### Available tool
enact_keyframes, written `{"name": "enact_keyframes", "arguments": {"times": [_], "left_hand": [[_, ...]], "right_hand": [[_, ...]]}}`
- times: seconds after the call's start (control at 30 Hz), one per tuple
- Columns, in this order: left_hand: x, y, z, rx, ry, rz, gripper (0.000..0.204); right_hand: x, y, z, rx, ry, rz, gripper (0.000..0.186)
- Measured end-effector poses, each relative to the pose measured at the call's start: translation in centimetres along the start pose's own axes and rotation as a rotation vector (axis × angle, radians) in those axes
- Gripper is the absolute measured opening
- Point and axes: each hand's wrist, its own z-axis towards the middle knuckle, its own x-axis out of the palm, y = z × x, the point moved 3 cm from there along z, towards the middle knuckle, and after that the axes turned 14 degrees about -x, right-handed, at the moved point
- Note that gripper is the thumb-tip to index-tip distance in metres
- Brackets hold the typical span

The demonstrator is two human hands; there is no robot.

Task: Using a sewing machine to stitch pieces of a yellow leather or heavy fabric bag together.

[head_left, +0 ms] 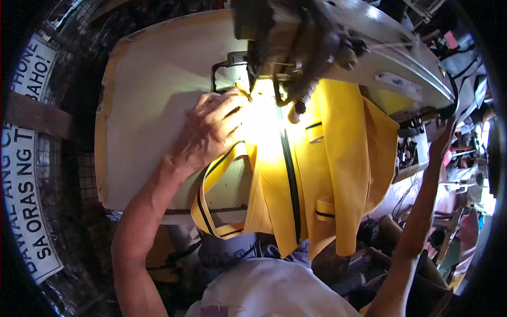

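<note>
A yellow fabric piece (346, 174), which looks like part of a bag, lies under the sewing machine (393, 58) and drapes over the table edge towards my lap. A black zipper (289, 179) runs down its middle. A yellow strap (205, 203) with a black stripe loops out on its left. My left hand (214, 124) has its fingers bent and closed on the fabric's far left edge, beside the needle area; glare blurs the fingertips. At the machine's right end, my right hand (442, 134) reaches up to the handwheel (453, 98), its fingers too dark and small to make out.
The pale sewing table (153, 100) has a worn edge. A bright lamp glow whitens the fabric below the machine head (282, 37). A lettered banner (34, 206) hangs behind a wooden beam (39, 116) at left. Clutter crowds the right side.
</note>
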Motion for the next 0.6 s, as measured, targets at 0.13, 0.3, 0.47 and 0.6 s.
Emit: {"name": "enact_keyframes", "arguments": {"times": [0.13, 0.3, 0.47, 0.6], "left_hand": [[0.0, 0.3, -0.1, -0.087, 0.088, -0.024, 0.029], [-2.5, -1.0, -1.9, -0.313, 0.171, -0.19, 0.045], [-7.1, -5.1, -8.9, -0.399, 0.159, -0.097, 0.049], [-8.3, -9.3, -14.2, -0.42, 0.125, -0.11, 0.04]], "right_hand": [[1.1, 1.2, 4.8, 0.062, 0.03, 0.095, 0.045], [0.7, 6.8, 4.7, 0.205, 0.066, -0.005, 0.039], [-5.5, 27.2, -3.8, -0.327, 0.215, -0.377, 0.065], [-3.8, 41.4, -17.7, -0.419, 0.633, 0.15, 0.057]]}}
